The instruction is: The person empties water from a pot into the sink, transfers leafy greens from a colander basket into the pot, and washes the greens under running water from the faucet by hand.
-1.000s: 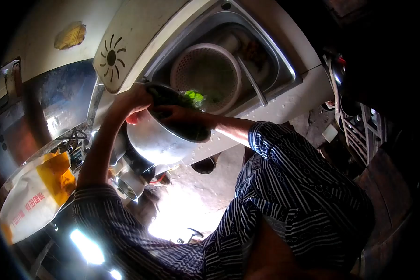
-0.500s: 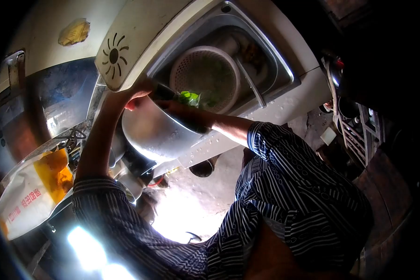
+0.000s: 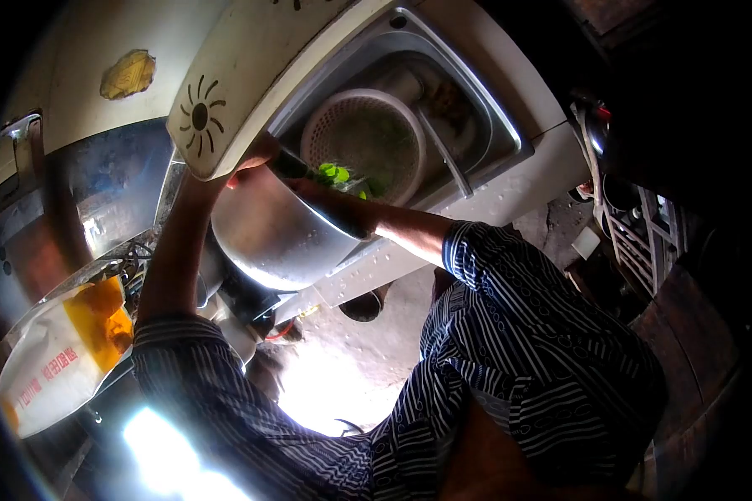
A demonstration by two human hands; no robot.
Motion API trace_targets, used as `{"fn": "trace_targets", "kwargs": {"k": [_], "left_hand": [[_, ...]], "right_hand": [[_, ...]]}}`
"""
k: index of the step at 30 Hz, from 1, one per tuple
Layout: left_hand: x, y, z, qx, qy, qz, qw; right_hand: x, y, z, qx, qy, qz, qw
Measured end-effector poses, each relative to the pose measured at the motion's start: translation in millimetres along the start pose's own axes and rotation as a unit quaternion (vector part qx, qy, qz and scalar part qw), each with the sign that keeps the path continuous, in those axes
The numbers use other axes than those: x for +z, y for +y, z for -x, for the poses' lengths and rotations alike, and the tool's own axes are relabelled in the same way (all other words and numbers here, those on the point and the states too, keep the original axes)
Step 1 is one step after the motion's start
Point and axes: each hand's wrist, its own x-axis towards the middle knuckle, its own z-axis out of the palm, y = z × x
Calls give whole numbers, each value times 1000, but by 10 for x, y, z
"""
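A large metal basin [image 3: 276, 234] is tilted on its side at the sink's near edge, its mouth facing the sink. My left hand [image 3: 257, 157] is closed on its upper left rim. Across the mouth reaches my right hand [image 3: 311, 190], in deep shadow beside some bright green leaves [image 3: 334, 173]; its fingers are hidden. In the metal sink [image 3: 510, 138] sits a pale pink plastic colander [image 3: 313, 138], with dim greens inside it and the leaves near its front rim.
A metal bar [image 3: 444, 150] lies across the sink to the colander's right. A white and orange bag [image 3: 50, 367] lies at the left, near a range hood panel [image 3: 199, 117]. A rack [image 3: 643, 238] stands at the right. Water drops dot the counter edge [image 3: 342, 280].
The view has shifted slightly. The green leaves by my right hand have changed shape a little, and the hand sits slightly further left. My left hand keeps its hold on the basin.
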Motion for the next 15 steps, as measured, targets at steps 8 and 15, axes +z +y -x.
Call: {"fn": "trace_targets", "kwargs": {"k": [8, 15], "left_hand": [[32, -24, 23, -21, -7, 23, 999], [32, -45, 13, -36, -11, 41, 998]], "right_hand": [[35, -74, 29, 10, 6, -18, 1000], [80, -189, 72, 22, 13, -30, 999]]}}
